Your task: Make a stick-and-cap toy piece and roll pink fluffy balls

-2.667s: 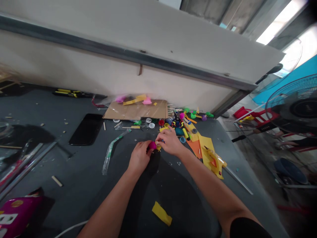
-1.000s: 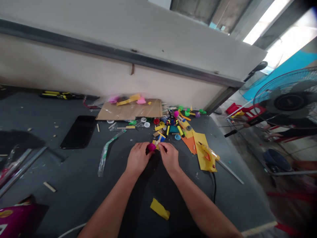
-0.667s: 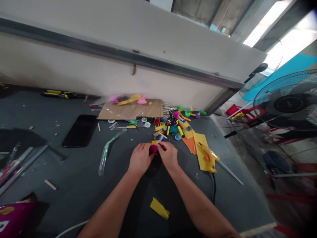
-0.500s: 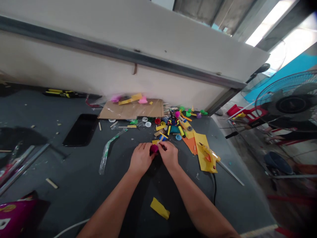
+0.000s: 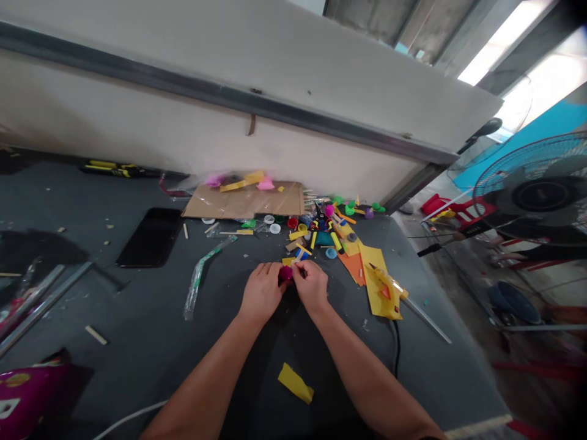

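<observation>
Magenta plastic piece [image 5: 285, 273] clenched between my hands, low over dark work table [image 5: 137, 366]. My left hand [image 5: 261, 293] curled round it, fingers closed; my right hand [image 5: 312, 286] pinching its right side. Yellow scrap [image 5: 288, 261] just beyond. Scattered craft parts [image 5: 316, 229] farther; yellow card [image 5: 380, 293] right; cardboard sheet [image 5: 243, 201] far.

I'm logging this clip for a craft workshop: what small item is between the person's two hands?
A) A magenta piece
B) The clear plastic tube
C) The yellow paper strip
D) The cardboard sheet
A. The magenta piece shows where the left hand and right hand meet, while the yellow paper strip lies apart on the table.
</observation>
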### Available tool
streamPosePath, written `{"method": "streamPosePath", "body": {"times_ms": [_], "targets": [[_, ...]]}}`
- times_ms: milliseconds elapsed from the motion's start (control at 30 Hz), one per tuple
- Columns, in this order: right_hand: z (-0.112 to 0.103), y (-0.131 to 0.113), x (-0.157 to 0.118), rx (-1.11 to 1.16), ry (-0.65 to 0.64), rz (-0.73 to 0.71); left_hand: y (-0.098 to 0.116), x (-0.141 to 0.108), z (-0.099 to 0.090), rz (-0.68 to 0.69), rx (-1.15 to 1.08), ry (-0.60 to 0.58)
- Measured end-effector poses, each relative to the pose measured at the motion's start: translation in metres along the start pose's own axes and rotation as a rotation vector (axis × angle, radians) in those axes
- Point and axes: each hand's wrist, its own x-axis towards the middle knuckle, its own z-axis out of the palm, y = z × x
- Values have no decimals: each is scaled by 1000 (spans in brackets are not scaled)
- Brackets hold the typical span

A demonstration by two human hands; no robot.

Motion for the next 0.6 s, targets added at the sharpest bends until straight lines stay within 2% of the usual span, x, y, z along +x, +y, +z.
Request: {"method": "streamPosePath", "body": {"times_ms": [600], "targets": [[0,-1,-2,4,7,4,-1,0,1,0,-15,6]]}}
